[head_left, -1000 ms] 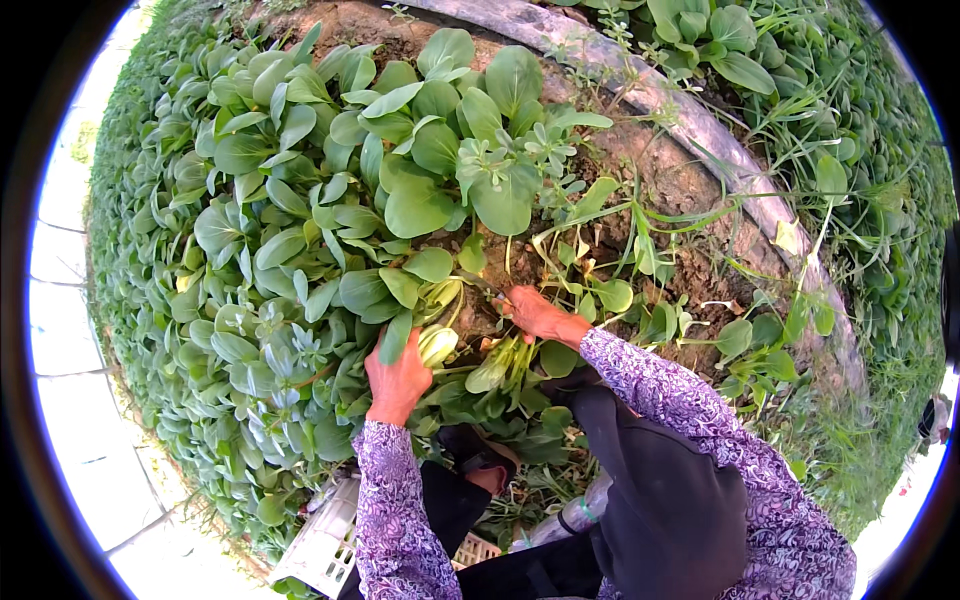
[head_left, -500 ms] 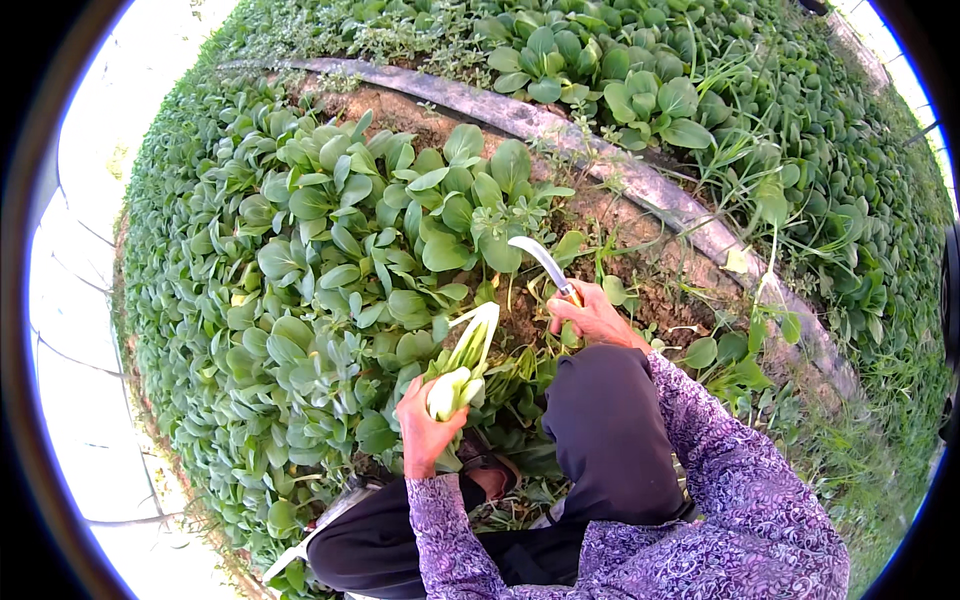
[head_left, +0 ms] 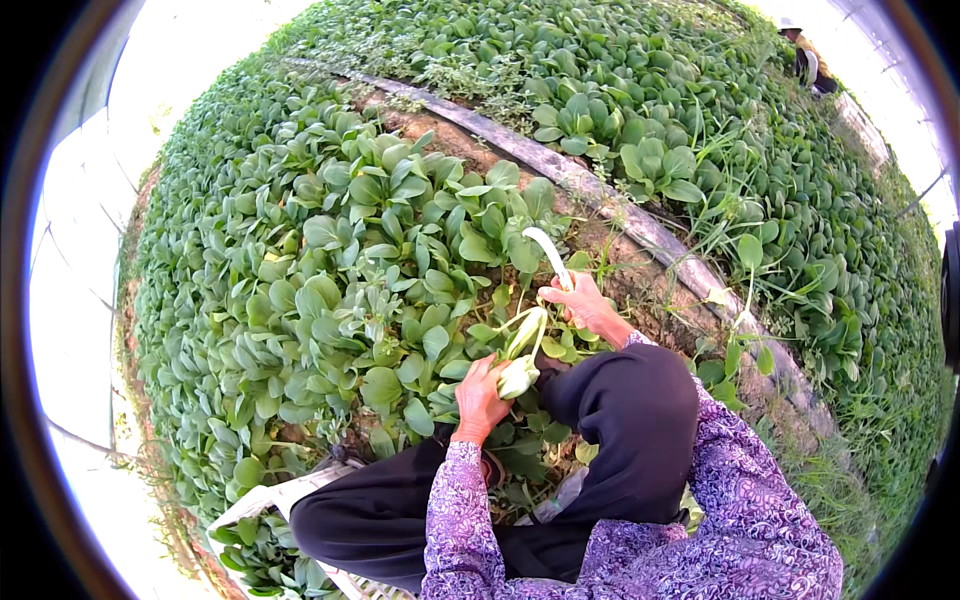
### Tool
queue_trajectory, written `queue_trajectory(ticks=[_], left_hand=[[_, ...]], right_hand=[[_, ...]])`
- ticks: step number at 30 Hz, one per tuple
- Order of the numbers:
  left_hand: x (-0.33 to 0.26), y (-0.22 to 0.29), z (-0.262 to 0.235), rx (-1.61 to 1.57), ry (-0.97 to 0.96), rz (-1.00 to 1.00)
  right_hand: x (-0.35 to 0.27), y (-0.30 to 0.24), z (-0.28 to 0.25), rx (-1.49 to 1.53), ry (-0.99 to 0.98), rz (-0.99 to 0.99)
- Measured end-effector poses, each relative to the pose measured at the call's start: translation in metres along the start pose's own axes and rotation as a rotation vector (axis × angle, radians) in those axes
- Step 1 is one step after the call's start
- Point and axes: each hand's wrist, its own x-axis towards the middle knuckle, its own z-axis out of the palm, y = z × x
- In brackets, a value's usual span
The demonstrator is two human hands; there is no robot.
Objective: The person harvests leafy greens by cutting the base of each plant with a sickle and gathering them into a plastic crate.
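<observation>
Glossy smooth green leaves; patterned cloth sleeves; rough crumbly soil.

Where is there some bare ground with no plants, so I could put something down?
A bare soil strip runs between the leafy green bed and the grey pipe, just beyond the right hand. The bed left of the left hand is packed leaf to leaf. The white crate already holds greens.

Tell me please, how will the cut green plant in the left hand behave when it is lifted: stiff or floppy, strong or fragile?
The plant probably stays fairly stiff at its thick pale base, where the left hand grips it. Its thin leaves likely flop and bruise easily. It seems light: one hand holds it up, while the right hand holds a knife.
</observation>
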Motion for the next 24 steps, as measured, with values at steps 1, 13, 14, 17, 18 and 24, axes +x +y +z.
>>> queue_trajectory(ticks=[1, 13, 14, 17, 18, 24], left_hand=[[-0.004, -0.004, -0.003, 0.018, 0.001, 0.014], [0.018, 0.003, -0.006, 0.197, -0.192, 0.282], [0.025, 0.009, -0.010, 0.202, -0.212, 0.315], [0.035, 0.014, -0.014, 0.228, -0.262, 0.398], [0.038, 0.016, -0.018, 0.239, -0.303, 0.400], [0.041, 0.017, -0.041, 0.110, -0.190, 0.172]], right_hand=[[0.005, 0.009, 0.008, -0.016, -0.063, 0.024], [0.030, 0.044, -0.008, -0.167, -0.273, 0.120], [0.035, 0.048, -0.013, -0.277, -0.271, 0.050], [0.041, 0.066, -0.023, -0.684, -0.076, -0.293], [0.037, 0.071, -0.030, -0.715, -0.019, -0.271], [0.008, 0.087, -0.074, -0.841, 0.136, -0.311]])
